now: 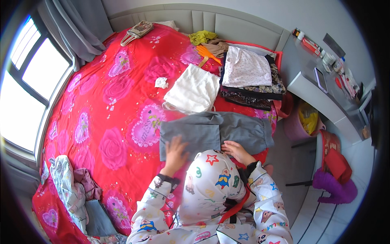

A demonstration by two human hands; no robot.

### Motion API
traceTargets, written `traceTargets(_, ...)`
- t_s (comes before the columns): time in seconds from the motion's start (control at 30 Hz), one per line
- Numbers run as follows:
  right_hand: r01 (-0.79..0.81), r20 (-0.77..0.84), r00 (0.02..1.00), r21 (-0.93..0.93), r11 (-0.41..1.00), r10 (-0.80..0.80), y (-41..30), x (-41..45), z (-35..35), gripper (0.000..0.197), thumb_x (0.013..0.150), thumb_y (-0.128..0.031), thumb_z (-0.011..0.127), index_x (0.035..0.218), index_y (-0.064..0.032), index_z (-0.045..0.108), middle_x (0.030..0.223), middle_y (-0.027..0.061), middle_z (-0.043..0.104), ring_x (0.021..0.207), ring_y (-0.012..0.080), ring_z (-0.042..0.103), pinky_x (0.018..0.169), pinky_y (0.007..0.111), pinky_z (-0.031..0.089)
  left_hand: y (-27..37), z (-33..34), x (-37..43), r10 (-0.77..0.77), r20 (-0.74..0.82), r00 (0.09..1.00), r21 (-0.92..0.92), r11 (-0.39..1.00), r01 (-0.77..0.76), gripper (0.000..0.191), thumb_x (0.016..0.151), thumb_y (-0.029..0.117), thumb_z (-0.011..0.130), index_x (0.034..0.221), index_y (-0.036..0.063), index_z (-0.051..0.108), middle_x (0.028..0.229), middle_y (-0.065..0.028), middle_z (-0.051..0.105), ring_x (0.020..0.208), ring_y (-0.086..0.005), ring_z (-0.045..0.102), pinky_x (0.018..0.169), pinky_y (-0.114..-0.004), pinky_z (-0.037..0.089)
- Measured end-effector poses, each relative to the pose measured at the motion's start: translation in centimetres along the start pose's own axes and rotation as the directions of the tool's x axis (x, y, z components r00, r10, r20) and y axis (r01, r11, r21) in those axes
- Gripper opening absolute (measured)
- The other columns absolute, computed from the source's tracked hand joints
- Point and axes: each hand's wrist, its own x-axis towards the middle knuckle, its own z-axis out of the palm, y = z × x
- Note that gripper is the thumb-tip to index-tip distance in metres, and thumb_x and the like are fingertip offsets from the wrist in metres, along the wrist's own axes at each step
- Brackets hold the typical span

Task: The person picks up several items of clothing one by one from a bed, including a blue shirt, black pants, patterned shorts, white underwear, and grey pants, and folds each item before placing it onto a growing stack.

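Grey trousers (pixel 243 129), folded over on themselves, lie across the red flowered bedspread (pixel 128 100) in front of me. My left hand (pixel 176 155), slightly blurred, is over the left part of the trousers with its fingers apart; whether it touches the cloth I cannot tell. At the lower edge of the folded-over part, my right hand (pixel 236 150) rests on the grey cloth, fingers spread. Just beyond the trousers lies a folded white garment (pixel 195 88) with thin straps. A stack topped by a dotted white garment (pixel 246 67) is at the upper right.
Orange gloves (pixel 208 54), a yellow-green cloth (pixel 202 37) and a fabric bag (pixel 140 30) lie near the headboard. Crumpled clothes (pixel 68 189) are at the lower left. On the right stand a desk (pixel 323 97) with a phone (pixel 320 80), a pink bin (pixel 300 128) and a chair with purple cloth (pixel 335 187).
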Motion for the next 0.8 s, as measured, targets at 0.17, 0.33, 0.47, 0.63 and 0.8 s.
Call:
traceTargets(0.17, -0.08, 0.112, 0.99, -0.041, 0.996, 0.084, -1.3, 2.2, 0.0, 0.043, 0.081, -0.027, 0.055, 0.112, 0.0007, 0.043, 0.108, 0.012, 0.05, 0.098, 0.0174, 0.049, 0.081, 0.028, 0.04, -6.5, -0.1, -1.4, -0.652, -0.169, 0.739, -0.292, 0.75, 0.594, 0.046, 0.073, 0.017, 0.059, 0.112, 0.0013, 0.041, 0.111, -0.0239, 0.045, 0.099, -0.0321, 0.047, 0.083, -0.038, 0.038)
traceTargets(0.33, -0.186, 0.03, 0.98, -0.219, 0.958, 0.197, -2.5, 3.9, 2.1, 0.032, 0.078, -0.023, 0.06, 0.1, -0.0042, 0.046, 0.09, 0.0067, 0.053, 0.08, 0.0155, 0.054, 0.071, 0.029, 0.045, -10.3, 1.7, -3.3, -0.74, 0.065, 0.67, -0.741, 0.413, 0.528, 0.031, 0.078, 0.028, 0.061, 0.078, -0.0014, 0.053, 0.073, -0.0065, 0.057, 0.067, -0.0115, 0.054, 0.059, -0.024, 0.044)
traceTargets(0.47, -0.108, 0.015, 0.993, -0.319, 0.942, 0.119, -1.6, 4.8, 0.7, 0.03, 0.077, -0.018, 0.06, 0.1, -0.0045, 0.045, 0.089, 0.0064, 0.054, 0.082, 0.0165, 0.054, 0.072, 0.029, 0.045, -7.4, 0.8, -3.9, -0.786, 0.048, 0.616, -0.599, 0.471, 0.647, 0.035, 0.076, 0.03, 0.063, 0.066, -0.0016, 0.051, 0.057, -0.0081, 0.056, 0.044, -0.0107, 0.052, 0.036, -0.024, 0.039)
traceTargets(0.63, -0.151, -0.157, 0.979, -0.104, 0.983, 0.134, -3.0, 2.8, 3.9, 0.046, 0.069, -0.005, 0.064, 0.109, 0.0011, 0.043, 0.095, 0.0106, 0.054, 0.085, 0.018, 0.054, 0.072, 0.027, 0.044, -6.7, -1.0, -4.3, -0.777, 0.239, 0.582, -0.453, 0.441, 0.775, 0.039, 0.078, 0.032, 0.059, 0.066, -0.004, 0.052, 0.052, -0.0109, 0.054, 0.042, -0.0188, 0.057, 0.039, -0.026, 0.045)
traceTargets(0.8, 0.167, -0.013, 0.982, -0.395, 0.903, -0.187, -0.6, 4.7, 0.9, 0.048, 0.068, -0.002, 0.064, 0.11, 0.0014, 0.042, 0.094, 0.0113, 0.054, 0.082, 0.0181, 0.054, 0.071, 0.027, 0.044, -8.5, -2.9, -2.2, -0.472, 0.815, 0.336, -0.082, 0.481, 0.873, 0.037, 0.083, 0.036, 0.051, 0.08, -0.0008, 0.058, 0.066, -0.0104, 0.063, 0.051, -0.0146, 0.06, 0.044, -0.024, 0.046)
